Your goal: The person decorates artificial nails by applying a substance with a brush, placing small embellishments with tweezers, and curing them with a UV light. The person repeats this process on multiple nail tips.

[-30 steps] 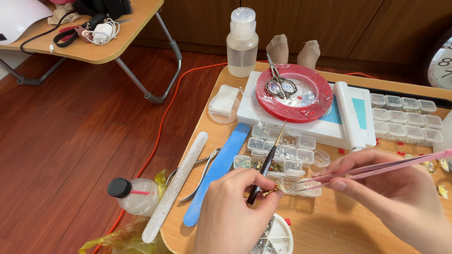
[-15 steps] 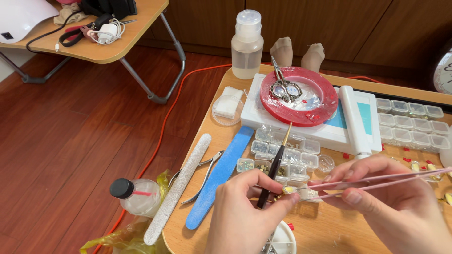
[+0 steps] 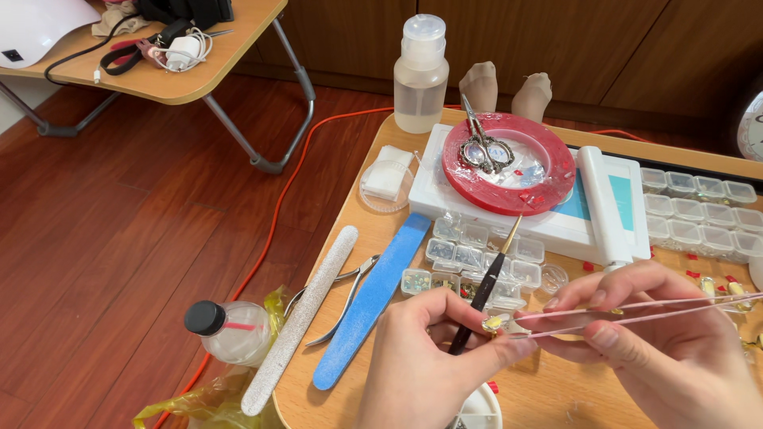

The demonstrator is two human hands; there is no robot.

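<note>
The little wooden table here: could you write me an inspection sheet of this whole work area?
Surface: wooden table, crowded.
Job's things: thin brush and small yellow piece; pink tweezers tip at piece.
Clutter: blue file, white file, nippers, scissors on red tape roll, clear bead boxes, bottle.
Hands: left hand holds brush; right hand holds tweezers.
Cables: orange cord on floor.
Surroundings: folding table, wood floor.

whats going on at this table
A person sits at a small wooden table. The left hand holds a thin black brush and pinches a small yellowish piece at its fingers. The right hand holds long pink tweezers whose tips meet that piece. Beside them lie a blue nail file, a glittery file, nippers and clear bead boxes.
</note>
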